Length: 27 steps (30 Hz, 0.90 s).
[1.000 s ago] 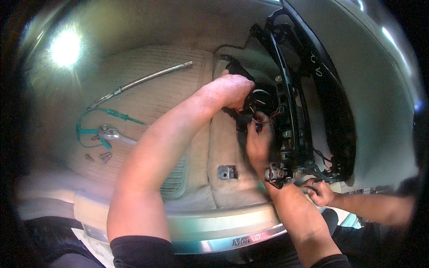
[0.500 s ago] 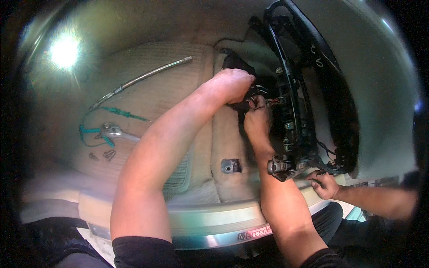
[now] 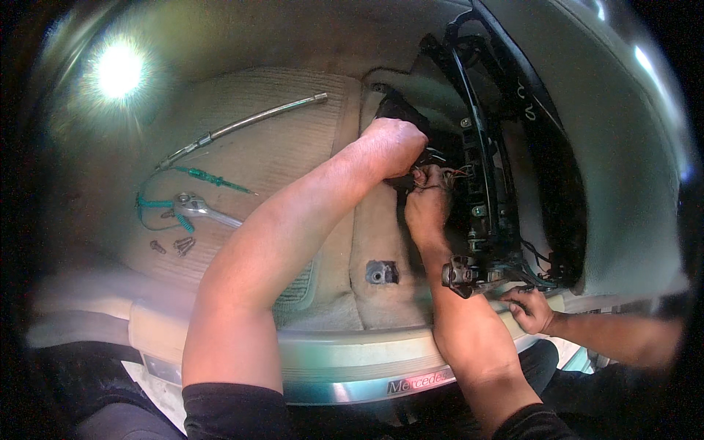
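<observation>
My left hand (image 3: 396, 147) is closed over a dark black part (image 3: 402, 108) on the carpet beside a tipped-up black seat frame (image 3: 485, 161); the part's exact kind is hidden under my fist. Just below it, my right hand (image 3: 429, 199) pinches thin wires (image 3: 456, 174) that run across to the seat frame. The fingertips of both hands nearly meet, and the wire ends between them cannot be made out.
Left on the mat lie a long metal bar (image 3: 242, 128), a green test probe (image 3: 213, 178) with coiled lead, a ratchet (image 3: 198, 207) and several bolts (image 3: 183, 246). Another person's hand (image 3: 531, 311) grips the frame's lower end. The door sill (image 3: 345, 359) runs along the front.
The whole view has shifted slightly, so things appear a little farther right. My right fingers have turned and curled in closer at the wires; my left hand stays on the black part.
</observation>
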Each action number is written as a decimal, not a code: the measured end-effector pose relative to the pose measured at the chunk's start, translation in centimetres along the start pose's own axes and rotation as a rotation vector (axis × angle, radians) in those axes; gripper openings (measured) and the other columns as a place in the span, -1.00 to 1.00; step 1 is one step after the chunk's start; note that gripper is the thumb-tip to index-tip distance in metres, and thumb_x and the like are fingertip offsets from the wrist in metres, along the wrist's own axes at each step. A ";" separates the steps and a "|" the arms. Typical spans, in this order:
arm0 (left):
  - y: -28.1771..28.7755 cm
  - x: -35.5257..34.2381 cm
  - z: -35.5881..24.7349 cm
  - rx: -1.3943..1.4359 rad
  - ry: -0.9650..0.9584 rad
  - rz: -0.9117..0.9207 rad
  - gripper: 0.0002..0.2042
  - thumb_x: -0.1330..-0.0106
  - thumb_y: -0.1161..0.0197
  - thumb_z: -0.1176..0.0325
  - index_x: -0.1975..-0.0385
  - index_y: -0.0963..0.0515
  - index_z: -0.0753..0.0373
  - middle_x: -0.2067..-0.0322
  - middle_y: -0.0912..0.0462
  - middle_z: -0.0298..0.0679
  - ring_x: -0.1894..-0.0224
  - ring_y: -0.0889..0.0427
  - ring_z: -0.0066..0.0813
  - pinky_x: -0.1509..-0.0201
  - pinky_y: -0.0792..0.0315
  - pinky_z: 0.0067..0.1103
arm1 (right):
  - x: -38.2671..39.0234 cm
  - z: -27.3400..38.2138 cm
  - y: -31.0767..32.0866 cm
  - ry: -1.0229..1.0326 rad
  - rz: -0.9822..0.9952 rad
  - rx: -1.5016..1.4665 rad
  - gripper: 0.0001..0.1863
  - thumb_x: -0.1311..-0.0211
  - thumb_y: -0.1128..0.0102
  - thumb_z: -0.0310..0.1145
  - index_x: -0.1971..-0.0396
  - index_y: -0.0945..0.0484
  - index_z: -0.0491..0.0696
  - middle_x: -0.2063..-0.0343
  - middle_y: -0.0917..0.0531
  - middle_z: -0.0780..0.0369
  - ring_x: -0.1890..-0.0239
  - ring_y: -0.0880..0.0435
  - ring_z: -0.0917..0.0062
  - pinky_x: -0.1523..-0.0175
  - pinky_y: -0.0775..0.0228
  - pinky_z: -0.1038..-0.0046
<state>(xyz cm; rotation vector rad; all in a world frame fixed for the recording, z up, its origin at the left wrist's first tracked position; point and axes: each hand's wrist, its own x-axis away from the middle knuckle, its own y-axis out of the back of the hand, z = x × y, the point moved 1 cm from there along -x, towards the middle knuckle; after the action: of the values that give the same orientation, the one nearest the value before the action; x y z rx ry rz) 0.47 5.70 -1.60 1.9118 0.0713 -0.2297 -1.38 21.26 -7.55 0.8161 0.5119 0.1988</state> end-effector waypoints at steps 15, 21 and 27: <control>1.3 0.2 -0.2 0.024 0.069 0.142 -0.68 0.03 -0.37 0.46 0.19 -0.68 0.19 0.26 -0.73 -0.05 0.14 -0.71 -0.02 0.11 -0.60 -0.25 | -0.3 1.5 0.2 -0.075 -0.022 -0.125 -0.91 -0.41 0.03 -0.43 0.20 -0.42 -0.10 0.28 -0.56 -0.04 0.10 -0.51 -0.04 -0.04 -0.30 0.06; 2.0 1.4 2.2 0.364 0.097 -0.091 -0.70 0.02 -0.44 0.40 0.22 -0.67 0.22 0.30 -0.72 0.01 0.21 -0.71 -0.02 0.10 -0.57 -0.26 | 0.0 2.1 -0.4 -0.160 -0.072 -0.097 -0.71 -0.33 -0.20 -0.22 0.25 -0.58 -0.18 0.26 -0.67 -0.11 0.16 -0.62 -0.05 0.08 -0.40 0.12; 0.4 4.7 -3.6 -0.028 0.393 -0.462 -0.65 -0.06 -0.46 0.27 0.18 -0.57 0.21 0.32 -0.66 -0.13 0.04 -0.58 -0.09 -0.15 -0.41 -0.25 | -0.1 1.3 -0.8 -0.134 -0.023 -0.066 -0.68 -0.25 -0.24 -0.21 0.22 -0.64 -0.19 0.24 -0.68 -0.13 0.12 -0.63 -0.09 0.02 -0.44 0.09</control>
<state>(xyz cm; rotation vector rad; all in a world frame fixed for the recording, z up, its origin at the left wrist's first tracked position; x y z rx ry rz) 5.55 8.65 -0.91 1.8683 0.7789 -0.1554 -0.88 19.86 -7.35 0.7533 0.3867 0.1375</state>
